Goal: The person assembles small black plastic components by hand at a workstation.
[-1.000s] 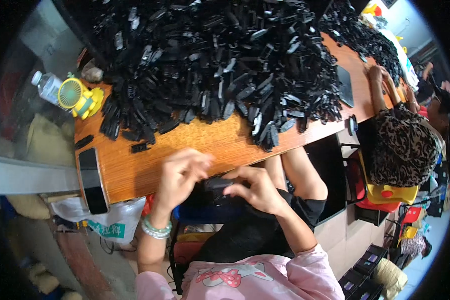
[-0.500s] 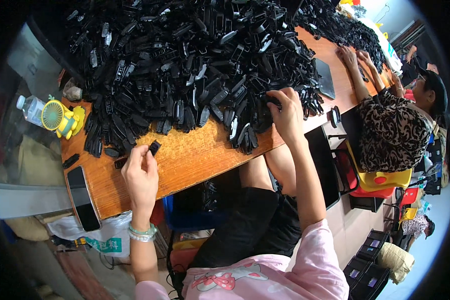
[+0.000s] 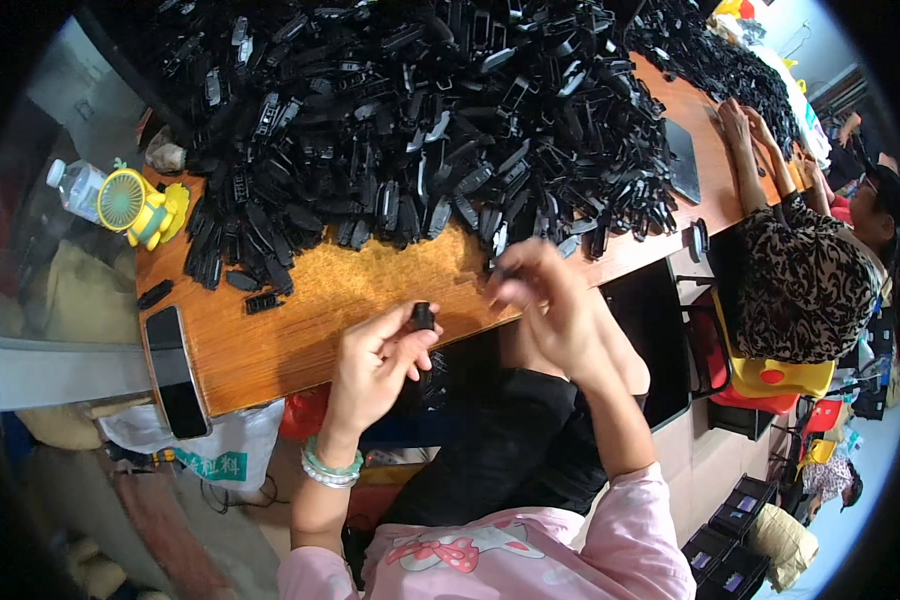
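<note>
My left hand (image 3: 375,365) is raised over the table's front edge, thumb and fingers closed on a small black plastic part (image 3: 423,316). To its right is my right hand (image 3: 555,305), smeared by motion, with a dark plastic piece (image 3: 507,273) pinched at its fingertips; its exact shape is blurred. Beyond both hands a large heap of black plastic parts (image 3: 370,130), many long and narrow, covers much of the wooden table (image 3: 260,355). One loose black part (image 3: 263,302) lies on the wood, left of my left hand.
At the left stand a yellow toy-shaped fan (image 3: 135,210) and a clear bottle (image 3: 75,187). A phone (image 3: 177,370) lies along the table's left edge. A dark flat panel (image 3: 682,160) rests right of the heap. A co-worker in a patterned top (image 3: 800,285) sits farther right, hands on the table.
My right hand has drawn back from the heap toward me, with a dark piece. My left hand has moved right with its black part, and the two hands are closer together.
</note>
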Available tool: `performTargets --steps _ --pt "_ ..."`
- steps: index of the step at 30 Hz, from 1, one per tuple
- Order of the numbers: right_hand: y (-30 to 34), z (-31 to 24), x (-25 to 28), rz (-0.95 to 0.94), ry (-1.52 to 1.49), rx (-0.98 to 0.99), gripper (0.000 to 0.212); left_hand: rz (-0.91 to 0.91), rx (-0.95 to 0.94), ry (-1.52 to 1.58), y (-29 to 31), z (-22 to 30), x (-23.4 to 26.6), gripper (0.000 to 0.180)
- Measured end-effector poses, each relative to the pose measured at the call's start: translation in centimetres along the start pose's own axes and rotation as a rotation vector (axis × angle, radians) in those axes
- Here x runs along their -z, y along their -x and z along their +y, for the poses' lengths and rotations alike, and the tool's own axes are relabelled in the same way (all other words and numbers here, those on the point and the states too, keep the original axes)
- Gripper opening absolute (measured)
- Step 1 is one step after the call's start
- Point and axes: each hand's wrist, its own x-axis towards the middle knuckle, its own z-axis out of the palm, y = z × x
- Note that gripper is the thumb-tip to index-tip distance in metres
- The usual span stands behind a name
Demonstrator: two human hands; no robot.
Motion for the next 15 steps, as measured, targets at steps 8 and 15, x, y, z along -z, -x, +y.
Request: performTargets --steps 8,15 --pt "1.4 -2.1 -2.2 -0.245 0.267 0.101 0.042 0.034 -0.227 -0.311 0.9 1.3 -0.4 0.026" --pt "2.4 -1.8 -3.2 -0.224 0.374 0.198 0.042 0.021 -0.448 -0.570 0.8 2.0 -0.1 0.022"
